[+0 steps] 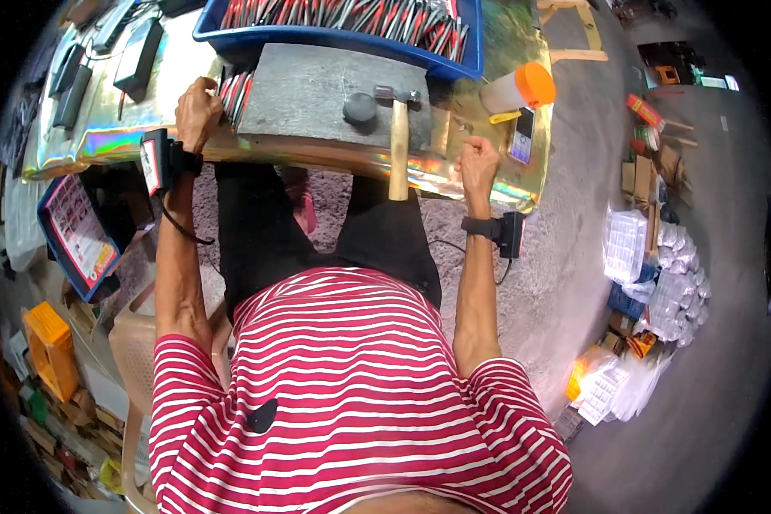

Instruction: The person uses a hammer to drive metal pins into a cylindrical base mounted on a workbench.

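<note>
My left hand [199, 113] is at the table's near edge with its fingers curled in. It lies right beside a small bunch of slim red, black and silver tools [238, 96], and what its fingers grip is hidden. A grey metal slab [304, 86] lies to the right of that bunch. On the slab rest a dark round block [361, 108] and a hammer [399, 141], whose wooden handle sticks out past the near edge. At the right, my right hand [478, 163] is closed near the table edge, beside a phone [522, 137]; its fingertips hide whatever they hold.
A blue tray [334, 38] full of similar slim tools stands behind the slab. A clear jar with an orange lid [535, 84] lies at the right. Dark boxes [139, 58] sit at the left. A plastic chair [137, 343] and packed goods [672, 283] are around me.
</note>
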The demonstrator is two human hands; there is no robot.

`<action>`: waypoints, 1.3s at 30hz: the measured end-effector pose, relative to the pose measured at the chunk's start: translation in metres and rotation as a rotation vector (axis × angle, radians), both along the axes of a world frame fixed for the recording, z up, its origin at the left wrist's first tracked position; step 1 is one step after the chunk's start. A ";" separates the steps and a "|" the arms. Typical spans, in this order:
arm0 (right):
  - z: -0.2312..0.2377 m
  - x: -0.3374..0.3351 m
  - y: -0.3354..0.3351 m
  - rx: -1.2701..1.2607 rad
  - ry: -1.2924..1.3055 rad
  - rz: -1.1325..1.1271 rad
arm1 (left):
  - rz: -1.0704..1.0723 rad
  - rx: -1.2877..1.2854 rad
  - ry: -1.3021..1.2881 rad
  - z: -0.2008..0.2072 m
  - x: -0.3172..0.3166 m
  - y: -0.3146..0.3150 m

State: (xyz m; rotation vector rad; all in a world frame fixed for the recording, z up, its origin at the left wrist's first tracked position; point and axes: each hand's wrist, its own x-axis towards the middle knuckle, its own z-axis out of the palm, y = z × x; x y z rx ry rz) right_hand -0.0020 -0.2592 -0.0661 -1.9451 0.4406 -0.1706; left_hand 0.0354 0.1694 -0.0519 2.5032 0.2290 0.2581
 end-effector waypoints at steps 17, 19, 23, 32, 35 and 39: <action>-0.002 0.029 0.013 -0.714 0.081 -0.025 | 0.058 -1.177 -0.097 0.067 -0.041 -0.047; -0.018 0.032 0.004 -0.766 0.043 -0.030 | 0.028 -1.235 -0.070 0.077 -0.046 -0.066; -0.019 0.034 -0.001 -0.878 -0.056 0.085 | -0.089 -1.376 -0.014 0.081 -0.051 -0.092; -0.009 0.031 -0.008 -0.817 -0.117 0.227 | -0.256 -1.574 0.181 0.085 -0.055 -0.125; -0.002 0.027 -0.005 -0.753 -0.162 0.247 | -0.260 -1.605 0.158 0.084 -0.057 -0.130; 0.006 0.019 -0.002 -0.664 -0.132 0.277 | -0.260 -1.639 0.148 0.083 -0.060 -0.132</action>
